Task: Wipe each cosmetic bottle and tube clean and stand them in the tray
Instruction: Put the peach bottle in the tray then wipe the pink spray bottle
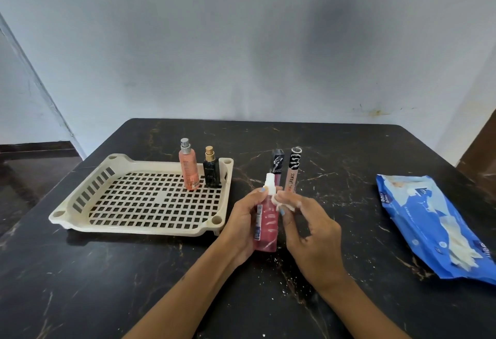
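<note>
Both hands' fingers (pixel 261 191) clasp pink bottle (pixel 267 227).

Likely a home: marbled black table (pixel 107 285), plain painted wall (pixel 188 43).

Soft, even, fairly bright light fills the scene. The glossy dark table (pixel 349 151) shows faint reflections below the tray (pixel 80 220). A dark smudge shades the wall (pixel 241 30) above the table. Wide-angle bending curves the table's edges; detail is slightly soft.
</note>
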A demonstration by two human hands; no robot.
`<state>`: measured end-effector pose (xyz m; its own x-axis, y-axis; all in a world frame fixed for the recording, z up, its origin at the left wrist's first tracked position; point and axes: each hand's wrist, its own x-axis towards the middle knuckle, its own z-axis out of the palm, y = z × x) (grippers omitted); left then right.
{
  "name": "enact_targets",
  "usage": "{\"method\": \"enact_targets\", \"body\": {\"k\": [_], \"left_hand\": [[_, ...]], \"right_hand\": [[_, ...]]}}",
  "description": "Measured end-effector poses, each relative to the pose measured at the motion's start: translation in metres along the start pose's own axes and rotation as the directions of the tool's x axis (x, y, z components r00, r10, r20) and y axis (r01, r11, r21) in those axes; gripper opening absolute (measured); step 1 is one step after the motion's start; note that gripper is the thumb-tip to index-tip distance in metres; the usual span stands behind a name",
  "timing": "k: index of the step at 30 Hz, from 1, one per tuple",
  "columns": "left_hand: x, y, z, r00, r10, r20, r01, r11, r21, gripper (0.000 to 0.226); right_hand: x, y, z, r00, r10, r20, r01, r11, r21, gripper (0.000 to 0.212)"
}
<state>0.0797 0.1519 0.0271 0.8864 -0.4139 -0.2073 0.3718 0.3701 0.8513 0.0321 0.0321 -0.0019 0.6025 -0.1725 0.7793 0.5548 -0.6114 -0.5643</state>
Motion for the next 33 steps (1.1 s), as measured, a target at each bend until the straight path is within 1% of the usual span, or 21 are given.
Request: {"method": "enact_targets", "body": {"k": [2,4,8,12,15,17,19,22,23,27,29,32,33], "left_hand": [[-0.001,0.001,0.0,1.0,-0.02,0.022,0.02,1.0,0.021,0.032],[-0.001,0.002,-0.001,0.999,-0.034,0.014,0.034,0.999,0.026,0.032],[0.002,0.0,-0.002,1.0,-0.008,-0.002,0.008,1.0,-0.017,0.033],[0.001,0.002,-0.003,0.999,-0.045,0.017,0.045,0.999,0.0,0.028],[0.002,0.001,-0.002,0.999,-0.036,0.006,0.036,0.999,0.031,0.027],[0.003,0.0,-0.002,1.0,-0.019,0.007,0.019,1.0,0.003,0.028],[0.003,0.002,-0.001,0.999,-0.028,0.018,0.029,0.999,-0.032,0.029],[0.003,0.003,-0.002,0.998,-0.05,0.024,0.051,0.998,-0.034,0.035],[0.003,0.003,-0.002,0.999,-0.046,0.017,0.047,0.998,-0.031,0.033],[0.001,0.001,0.002,1.0,-0.014,0.002,0.014,0.998,-0.057,0.033],[0.0,0.002,0.003,1.0,-0.023,0.022,0.024,0.997,-0.067,0.034],[-0.001,0.003,0.002,0.998,-0.047,0.036,0.048,0.998,-0.043,0.032],[-0.001,0.003,0.002,0.999,-0.045,0.028,0.046,0.998,-0.038,0.031]], "right_hand": [[-0.001,-0.003,0.001,0.998,-0.038,0.04,0.039,0.999,-0.021,0.022],[-0.002,-0.003,0.001,0.998,-0.05,0.043,0.051,0.998,-0.023,0.021],[0.001,-0.001,0.001,1.0,0.011,0.012,-0.01,1.0,-0.027,0.025],[-0.001,-0.006,0.003,0.996,-0.039,0.077,0.044,0.997,-0.062,0.024],[-0.001,-0.005,0.002,0.999,-0.037,0.037,0.038,0.999,-0.036,0.023],[0.001,-0.004,0.002,1.0,-0.017,0.021,0.018,0.998,-0.057,0.024],[0.002,-0.003,0.004,0.998,-0.038,0.054,0.042,0.996,-0.079,0.025],[-0.001,-0.001,0.005,0.99,-0.108,0.086,0.113,0.992,-0.051,0.024],[-0.002,0.001,0.004,0.99,-0.111,0.083,0.115,0.992,-0.045,0.024],[0.0,0.004,0.002,0.997,-0.065,0.052,0.068,0.996,-0.063,0.027],[0.002,0.0,0.003,0.993,-0.096,0.071,0.1,0.993,-0.066,0.028],[0.0,-0.002,0.004,0.976,-0.181,0.122,0.19,0.98,-0.064,0.024],[-0.001,-0.001,0.003,0.977,-0.175,0.119,0.183,0.981,-0.066,0.023]]}}
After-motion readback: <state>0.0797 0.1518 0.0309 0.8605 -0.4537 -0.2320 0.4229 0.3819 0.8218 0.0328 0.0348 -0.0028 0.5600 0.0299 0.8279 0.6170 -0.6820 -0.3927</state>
